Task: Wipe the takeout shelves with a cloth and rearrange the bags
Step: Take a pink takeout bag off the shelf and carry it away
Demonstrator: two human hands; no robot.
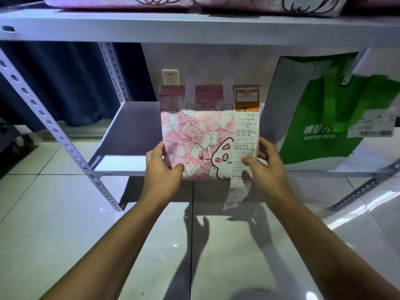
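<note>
On the grey shelf [129, 126], my left hand [161, 167] and right hand [265, 163] grip the pink bag [194, 135]; next I push it back, beside the green bag [320, 109].

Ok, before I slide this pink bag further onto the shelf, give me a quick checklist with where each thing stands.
1. Both hands on the pink bag: ok. Left hand grips the lower left edge, right hand the lower right.
2. Bag upright: ok, handles at the top.
3. Bag fully on the shelf: not ok, its bottom sits at the front edge.
4. Free shelf space to the left: ok.
5. Receipt secure: not ok, its tail hangs loose below the shelf edge and could snag.
6. Gap to the green bag: cannot tell, the two look close.
</note>
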